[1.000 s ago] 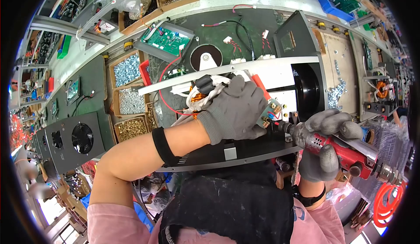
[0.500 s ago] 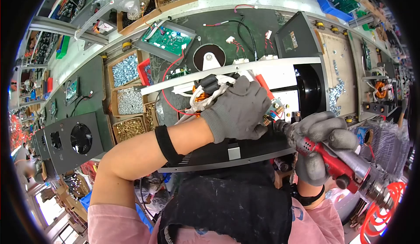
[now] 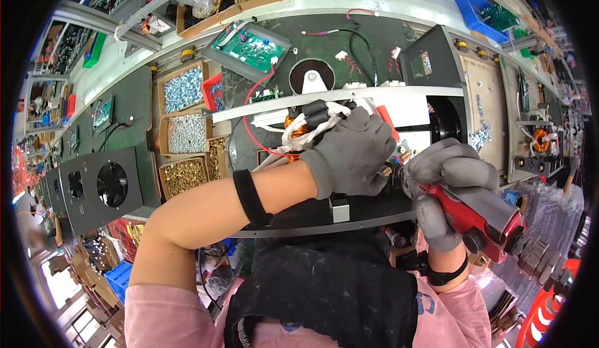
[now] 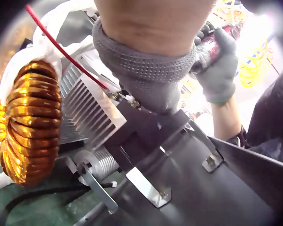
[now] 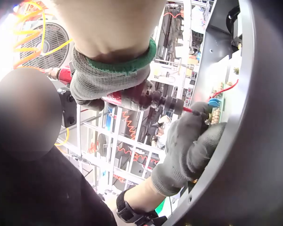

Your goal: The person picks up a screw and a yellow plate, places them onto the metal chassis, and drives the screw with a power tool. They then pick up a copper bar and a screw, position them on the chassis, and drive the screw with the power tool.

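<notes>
My gloved right hand (image 3: 452,170) grips a red air screwdriver (image 3: 477,214), its rear end pointing down and right in the head view. The driver's bit (image 5: 188,109) reaches to the fingertips of my gloved left hand (image 3: 359,154). Those fingers curl at the edge of a small circuit board (image 3: 405,151) with coloured components, inside a black metal chassis (image 3: 293,223). In the right wrist view a blue disc component (image 5: 214,102) shows beside the left fingers. The left hand hides most of the board. A copper-wound coil (image 4: 33,122) and a finned heatsink (image 4: 96,108) sit near the left wrist.
Cardboard boxes of screws (image 3: 187,134) stand left of the chassis. Behind it lie a green circuit board in a grey tray (image 3: 249,51) and connector cables (image 3: 359,36). A metal rail (image 3: 337,95) crosses the chassis. Orange hose (image 3: 543,317) trails at lower right.
The driver's rear end has swung down toward the body, and the right hand has come closer to the left. The left hand keeps its place at the board; the head view has shifted slightly.
</notes>
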Tool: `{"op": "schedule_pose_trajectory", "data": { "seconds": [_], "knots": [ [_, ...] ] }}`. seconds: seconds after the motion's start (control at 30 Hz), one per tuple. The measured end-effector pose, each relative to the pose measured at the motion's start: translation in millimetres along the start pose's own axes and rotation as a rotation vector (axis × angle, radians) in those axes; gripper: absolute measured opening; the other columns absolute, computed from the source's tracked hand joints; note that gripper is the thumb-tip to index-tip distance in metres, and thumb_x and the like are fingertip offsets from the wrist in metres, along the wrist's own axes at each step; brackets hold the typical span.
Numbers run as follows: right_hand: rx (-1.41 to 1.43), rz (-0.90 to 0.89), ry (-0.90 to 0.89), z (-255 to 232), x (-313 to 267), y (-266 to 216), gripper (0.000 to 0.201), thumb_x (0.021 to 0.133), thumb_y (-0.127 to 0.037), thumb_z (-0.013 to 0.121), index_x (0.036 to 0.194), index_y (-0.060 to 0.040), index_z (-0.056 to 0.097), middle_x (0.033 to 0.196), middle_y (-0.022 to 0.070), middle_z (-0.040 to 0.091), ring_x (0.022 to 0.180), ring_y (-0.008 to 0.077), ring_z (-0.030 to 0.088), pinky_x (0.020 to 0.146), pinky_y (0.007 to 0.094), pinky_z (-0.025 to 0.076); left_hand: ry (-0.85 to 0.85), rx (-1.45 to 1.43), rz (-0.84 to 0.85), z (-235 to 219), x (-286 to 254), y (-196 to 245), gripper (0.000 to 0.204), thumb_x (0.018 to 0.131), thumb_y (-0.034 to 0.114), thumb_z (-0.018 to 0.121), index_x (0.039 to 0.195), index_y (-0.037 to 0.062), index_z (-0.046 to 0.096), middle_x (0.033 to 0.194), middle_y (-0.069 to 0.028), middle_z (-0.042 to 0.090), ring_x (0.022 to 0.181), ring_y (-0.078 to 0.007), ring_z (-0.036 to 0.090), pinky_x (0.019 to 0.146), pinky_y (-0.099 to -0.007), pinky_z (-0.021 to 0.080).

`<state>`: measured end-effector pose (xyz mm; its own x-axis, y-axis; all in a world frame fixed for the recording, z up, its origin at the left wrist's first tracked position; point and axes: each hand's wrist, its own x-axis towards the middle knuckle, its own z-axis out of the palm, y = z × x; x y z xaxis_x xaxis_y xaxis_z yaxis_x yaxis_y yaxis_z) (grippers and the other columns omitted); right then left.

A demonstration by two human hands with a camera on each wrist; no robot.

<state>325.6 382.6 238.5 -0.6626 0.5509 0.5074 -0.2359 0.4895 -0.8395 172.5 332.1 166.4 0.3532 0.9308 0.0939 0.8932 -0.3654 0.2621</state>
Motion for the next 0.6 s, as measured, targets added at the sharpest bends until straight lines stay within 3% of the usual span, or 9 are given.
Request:
{"op": "schedule_pose_trajectory", "data": {
  "seconds": [0.17,0.23,0.27,0.33,0.43,0.47,0.5,0.53,0.6],
  "knots": [
    [-0.048,-0.002,-0.101,0.1,11.1,2.3,0.040,0.073,-0.008,0.068,0.105,-0.0048,0.043,0.089,0.0131,0.054,0.076,0.0215,0.054,0.059,0.0301,0.049,0.055,0.012,-0.012,-14.4,-0.5,3.5,0.040,0.072,0.043,0.059,0.087,0.0060,0.059,0.083,-0.0086,0.053,0.079,-0.0241,0.049,0.074,-0.0362,0.037],
    [-0.001,0.016,-0.081,0.3,13.4,0.3,0.040,0.069,0.002,0.064,0.104,-0.0038,0.046,0.091,0.0126,0.055,0.077,0.0207,0.056,0.062,0.0291,0.049,-0.351,0.020,-0.050,-43.7,10.1,5.8,0.037,0.078,0.041,0.056,0.091,0.0069,0.061,0.086,-0.0096,0.054,0.084,-0.0255,0.052,0.077,-0.0388,0.040],
    [0.048,0.045,-0.059,0.2,13.6,0.1,0.043,0.064,0.012,0.061,0.103,-0.0029,0.049,0.092,0.0121,0.057,0.078,0.0199,0.058,0.065,0.0281,0.049,-0.350,0.021,-0.050,-56.6,14.7,0.0,0.037,0.078,0.041,0.056,0.091,0.0069,0.061,0.086,-0.0096,0.054,0.084,-0.0255,0.052,0.077,-0.0388,0.040],
    [0.062,0.040,-0.002,0.5,8.0,6.3,0.043,0.065,0.011,0.061,0.103,-0.0027,0.048,0.092,0.0124,0.057,0.079,0.0202,0.058,0.065,0.0288,0.049,0.000,0.083,0.007,-75.6,24.4,-26.2,0.044,0.080,0.044,0.056,0.105,0.0088,0.061,0.093,-0.0102,0.057,0.094,-0.0265,0.054,0.085,-0.0399,0.041],
    [0.083,0.065,0.038,-3.4,5.7,4.0,0.043,0.065,0.011,0.060,0.103,-0.0025,0.046,0.093,0.0129,0.057,0.080,0.0208,0.058,0.067,0.0299,0.050,0.132,-0.038,-0.069,-56.5,22.0,-54.6,0.056,0.079,0.050,0.058,0.121,0.0134,0.055,0.099,-0.0100,0.058,0.101,-0.0263,0.054,0.091,-0.0387,0.040],
    [0.096,0.097,0.024,-5.6,7.0,3.7,0.043,0.064,0.011,0.060,0.102,-0.0027,0.045,0.093,0.0132,0.057,0.080,0.0210,0.058,0.068,0.0304,0.050,-0.233,-0.179,-0.336,-49.3,22.8,-52.9,0.065,0.079,0.051,0.059,0.131,0.0154,0.047,0.105,-0.0085,0.059,0.104,-0.0259,0.053,0.094,-0.0381,0.039],
    [0.079,-0.016,-0.045,-9.4,10.8,7.6,0.045,0.064,0.012,0.061,0.104,-0.0025,0.045,0.093,0.0135,0.057,0.080,0.0208,0.058,0.069,0.0303,0.050,-0.107,-0.078,-0.266,-39.7,18.2,-53.4,0.064,0.079,0.051,0.059,0.131,0.0158,0.047,0.105,-0.0084,0.058,0.103,-0.0252,0.053,0.094,-0.0380,0.039],
    [0.126,0.028,0.033,-3.7,7.3,6.8,0.046,0.062,0.012,0.063,0.103,-0.0025,0.045,0.093,0.0140,0.057,0.079,0.0216,0.058,0.069,0.0311,0.050,0.016,0.011,-0.191,-34.4,14.6,-50.6,0.064,0.079,0.051,0.059,0.131,0.0161,0.047,0.106,-0.0084,0.058,0.102,-0.0245,0.053,0.093,-0.0379,0.039],
    [0.146,0.065,0.027,-6.8,6.6,5.0,0.047,0.061,0.012,0.065,0.102,-0.0031,0.046,0.093,0.0143,0.058,0.080,0.0214,0.059,0.069,0.0316,0.050,-0.060,0.024,-0.247,-34.2,10.4,-38.5,0.064,0.079,0.052,0.058,0.131,0.0160,0.047,0.107,-0.0078,0.058,0.102,-0.0231,0.053,0.093,-0.0382,0.038]
  ]
}}
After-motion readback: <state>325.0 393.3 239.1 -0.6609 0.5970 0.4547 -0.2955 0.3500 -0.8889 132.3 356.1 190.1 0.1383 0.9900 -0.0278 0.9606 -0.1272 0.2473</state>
